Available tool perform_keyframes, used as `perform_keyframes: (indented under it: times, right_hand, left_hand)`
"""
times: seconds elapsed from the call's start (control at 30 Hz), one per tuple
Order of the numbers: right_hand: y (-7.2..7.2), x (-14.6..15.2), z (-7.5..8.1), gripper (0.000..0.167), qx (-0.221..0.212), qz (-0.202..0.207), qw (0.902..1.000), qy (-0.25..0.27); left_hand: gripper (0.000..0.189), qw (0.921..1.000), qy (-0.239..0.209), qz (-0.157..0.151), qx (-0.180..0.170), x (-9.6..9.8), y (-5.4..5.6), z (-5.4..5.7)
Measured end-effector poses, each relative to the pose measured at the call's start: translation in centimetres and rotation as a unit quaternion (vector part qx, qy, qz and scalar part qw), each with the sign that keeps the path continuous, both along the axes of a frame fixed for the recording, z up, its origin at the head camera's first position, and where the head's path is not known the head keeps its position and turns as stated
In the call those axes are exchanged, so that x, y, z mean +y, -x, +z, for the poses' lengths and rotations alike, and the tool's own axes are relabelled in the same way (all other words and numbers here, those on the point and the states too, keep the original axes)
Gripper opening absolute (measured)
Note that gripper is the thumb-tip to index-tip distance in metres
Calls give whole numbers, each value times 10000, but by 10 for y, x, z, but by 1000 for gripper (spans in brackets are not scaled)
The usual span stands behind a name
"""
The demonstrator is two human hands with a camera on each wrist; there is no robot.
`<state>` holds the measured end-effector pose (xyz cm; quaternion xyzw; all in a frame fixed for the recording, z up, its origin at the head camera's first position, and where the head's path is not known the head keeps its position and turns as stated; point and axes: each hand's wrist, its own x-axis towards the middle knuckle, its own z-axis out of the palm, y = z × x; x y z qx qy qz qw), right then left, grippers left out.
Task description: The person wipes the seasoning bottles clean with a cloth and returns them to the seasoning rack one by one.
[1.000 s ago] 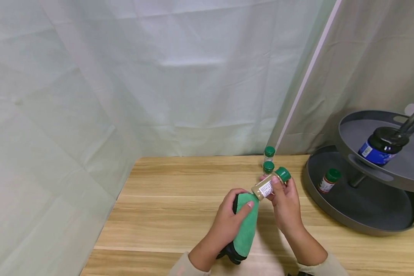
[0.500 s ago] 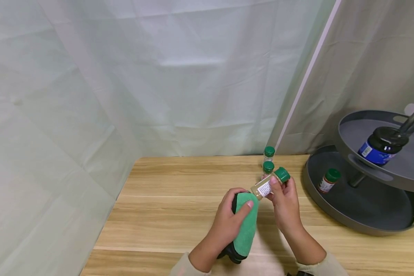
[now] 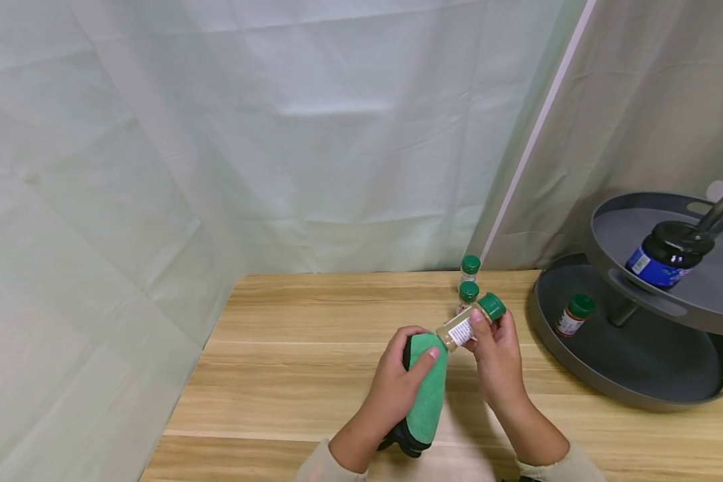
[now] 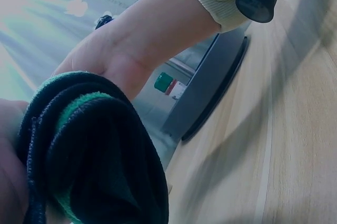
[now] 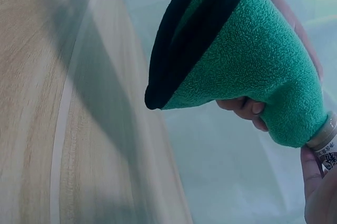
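Here's the spice bottle (image 3: 460, 330), held up over the wooden surface (image 3: 289, 388) between two hands, leaning well off upright. Its long axis runs on a slant: green cap up and out to the person's right, base down towards the left. And that base is the spot to watch, because it's right up against the green cloth (image 3: 429, 402), the two touching end to end; the right wrist view shows the cloth meeting the bottle, though how far it covers the base I can't tell.

Right hand (image 3: 500, 358) is the one on the bottle, fingers gripping it around the middle and towards the cap, thumb laid on top by the label. Left hand (image 3: 396, 380) has the cloth, thumb across the upper face, fingers curled beneath, just beside the base. So it's right at the cap end, left nearer the base, with the cloth trailing back towards the person.

Further out, just beyond the bottle, two more green-capped jars stand one behind the other: the nearer jar (image 3: 468, 292), then the farther jar (image 3: 470, 266). Off to the right sits the two-tier tray (image 3: 657, 368), a red-and-white jar (image 3: 570, 321) on its lower level.
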<state>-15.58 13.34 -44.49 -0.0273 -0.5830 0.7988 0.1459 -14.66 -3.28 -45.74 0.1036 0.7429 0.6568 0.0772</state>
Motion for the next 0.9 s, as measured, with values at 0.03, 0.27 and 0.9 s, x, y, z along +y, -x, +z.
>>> perform_keyframes:
  times: [0.03, 0.27, 0.9]
  right_hand:
    - [0, 0, 0, 23, 22, 1, 10000, 1]
    - [2, 2, -3, 23, 60, -15, 10000, -69]
    - [4, 8, 0, 30, 366, -38, 9990, -252]
  left_hand:
    - [31, 10000, 22, -5, 29, 0, 0, 0]
    - [32, 9998, 141, 6, 171, -1, 1, -1]
    - [36, 9996, 8, 298, 17, -9, 6, 2]
